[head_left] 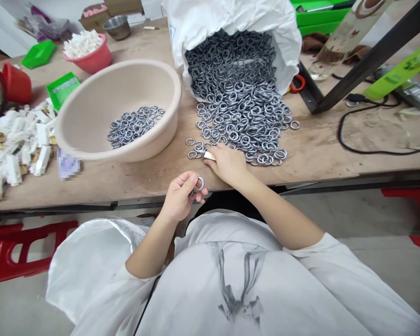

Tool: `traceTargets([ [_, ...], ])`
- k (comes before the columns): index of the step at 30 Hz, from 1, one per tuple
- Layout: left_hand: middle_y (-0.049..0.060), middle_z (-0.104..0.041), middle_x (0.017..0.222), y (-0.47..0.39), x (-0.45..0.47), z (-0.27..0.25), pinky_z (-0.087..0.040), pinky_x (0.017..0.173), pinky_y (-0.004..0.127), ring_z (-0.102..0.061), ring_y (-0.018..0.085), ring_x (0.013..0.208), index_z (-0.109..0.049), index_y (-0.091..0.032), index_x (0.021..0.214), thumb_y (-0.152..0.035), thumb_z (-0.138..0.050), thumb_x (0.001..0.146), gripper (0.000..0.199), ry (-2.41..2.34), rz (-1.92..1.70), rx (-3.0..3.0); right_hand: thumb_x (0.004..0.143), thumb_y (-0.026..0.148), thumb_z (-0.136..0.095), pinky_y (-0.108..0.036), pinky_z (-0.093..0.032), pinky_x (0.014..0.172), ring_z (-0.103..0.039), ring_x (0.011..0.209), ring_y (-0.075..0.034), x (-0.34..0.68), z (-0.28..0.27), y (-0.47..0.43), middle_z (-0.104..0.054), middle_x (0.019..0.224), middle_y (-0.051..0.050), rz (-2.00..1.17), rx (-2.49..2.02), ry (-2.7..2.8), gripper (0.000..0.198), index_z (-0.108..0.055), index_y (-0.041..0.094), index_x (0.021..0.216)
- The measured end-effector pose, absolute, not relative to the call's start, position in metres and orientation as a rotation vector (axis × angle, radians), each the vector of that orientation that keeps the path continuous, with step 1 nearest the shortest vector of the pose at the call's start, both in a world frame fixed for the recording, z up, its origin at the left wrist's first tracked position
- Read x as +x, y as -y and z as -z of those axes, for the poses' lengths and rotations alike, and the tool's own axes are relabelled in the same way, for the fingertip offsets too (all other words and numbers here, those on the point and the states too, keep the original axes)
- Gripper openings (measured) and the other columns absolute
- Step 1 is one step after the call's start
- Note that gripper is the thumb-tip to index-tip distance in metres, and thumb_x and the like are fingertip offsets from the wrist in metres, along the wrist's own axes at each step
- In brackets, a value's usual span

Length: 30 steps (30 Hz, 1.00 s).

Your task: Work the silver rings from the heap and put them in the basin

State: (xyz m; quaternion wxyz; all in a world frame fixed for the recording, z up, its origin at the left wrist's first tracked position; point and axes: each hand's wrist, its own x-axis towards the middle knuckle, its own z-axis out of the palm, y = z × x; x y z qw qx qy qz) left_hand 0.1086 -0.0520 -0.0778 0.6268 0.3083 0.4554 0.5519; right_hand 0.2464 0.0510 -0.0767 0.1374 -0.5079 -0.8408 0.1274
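Note:
My left hand point(182, 195) pinches a grey metal ring point(199, 183) between thumb and fingers, just off the table's front edge. Reaching over the front of a heap of similar rings point(245, 121), my right hand point(229, 163) has its fingers curled down. A small pale piece with a dark tip point(209, 156) shows at those fingers; whether it is held or wrapped round a finger I cannot tell. The heap spills from a white sack point(231, 14) lying on its side. A large beige basin point(117, 70) on the left has more rings on its bottom.
White plastic parts point(14, 144) lie heaped at the far left, near green trays point(63, 88) and a red bowl point(105, 56). On the right stand a dark metal bracket point(353, 65) and a black cable point(343, 135). Red stools point(24, 247) are below the wooden table point(154, 175).

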Motion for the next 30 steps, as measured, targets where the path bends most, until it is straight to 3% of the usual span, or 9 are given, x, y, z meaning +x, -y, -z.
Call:
traceTargets([
  [5,0.002,-0.069,0.068,0.047,0.095,0.079,-0.053,0.044,0.023,-0.054,0.009,0.044,-0.059,-0.017,0.084,-0.036,-0.072,0.073,0.026,-1.033,-1.294,0.599,0.094,0.026,-0.057,-0.033,-0.035,0.065,-0.062,0.083,-0.024,0.246,0.081,-0.057,-0.069,0.102,-0.015,-0.451,-1.434,2.363,0.016,-0.068,0.017,0.100],
  [9,0.000,-0.065,0.067,0.043,0.103,0.079,-0.051,0.040,0.023,-0.052,0.009,0.044,-0.060,-0.016,0.088,-0.043,-0.065,0.078,0.030,-0.991,-1.220,0.485,0.094,0.031,-0.056,-0.029,-0.038,0.065,-0.054,0.071,-0.016,0.258,0.086,-0.038,-0.062,0.078,-0.002,-1.022,-1.040,1.990,0.018,-0.060,0.019,0.083],
  [12,-0.004,-0.056,0.064,0.043,0.120,0.078,-0.047,0.037,0.020,-0.045,0.006,0.042,-0.058,-0.016,0.086,-0.053,-0.070,0.079,0.039,-0.988,-1.225,0.460,0.094,0.037,-0.056,-0.028,-0.042,0.067,-0.053,0.069,-0.014,0.260,0.087,-0.014,-0.057,0.074,0.002,-1.268,-0.826,1.729,0.019,-0.059,0.020,0.086],
  [17,-0.009,-0.043,0.058,0.049,0.137,0.076,-0.032,0.035,0.013,-0.032,0.002,0.040,-0.050,-0.019,0.079,-0.052,-0.080,0.072,0.046,-0.975,-1.280,0.477,0.087,0.035,-0.066,-0.030,-0.047,0.074,-0.057,0.077,-0.015,0.257,0.091,0.008,-0.059,0.080,0.000,-1.147,-0.796,1.689,0.016,-0.059,0.020,0.086],
  [21,-0.009,-0.039,0.057,0.053,0.135,0.073,-0.028,0.037,0.013,-0.029,0.002,0.040,-0.045,-0.018,0.073,-0.055,-0.078,0.073,0.050,-0.942,-1.230,0.506,0.082,0.030,-0.067,-0.029,-0.049,0.070,-0.058,0.075,-0.015,0.258,0.092,0.006,-0.061,0.086,0.000,-1.243,-0.769,1.610,0.025,-0.056,0.022,0.103],
  [26,-0.009,-0.036,0.054,0.053,0.134,0.070,-0.024,0.037,0.013,-0.025,0.002,0.040,-0.047,-0.018,0.073,-0.056,-0.079,0.071,0.050,-0.918,-1.189,0.545,0.080,0.021,-0.062,-0.031,-0.047,0.075,-0.059,0.078,-0.016,0.262,0.085,0.006,-0.063,0.080,-0.001,-1.074,-0.732,1.725,0.005,-0.060,0.021,0.085],
  [30,-0.008,-0.037,0.053,0.053,0.133,0.071,-0.024,0.037,0.014,-0.025,0.003,0.040,-0.046,-0.018,0.070,-0.056,-0.078,0.072,0.050,-0.890,-1.180,0.610,0.079,0.028,-0.068,-0.028,-0.048,0.070,-0.058,0.075,-0.014,0.263,0.085,0.006,-0.061,0.084,0.000,-1.252,-0.703,1.613,0.024,-0.058,0.021,0.100],
])
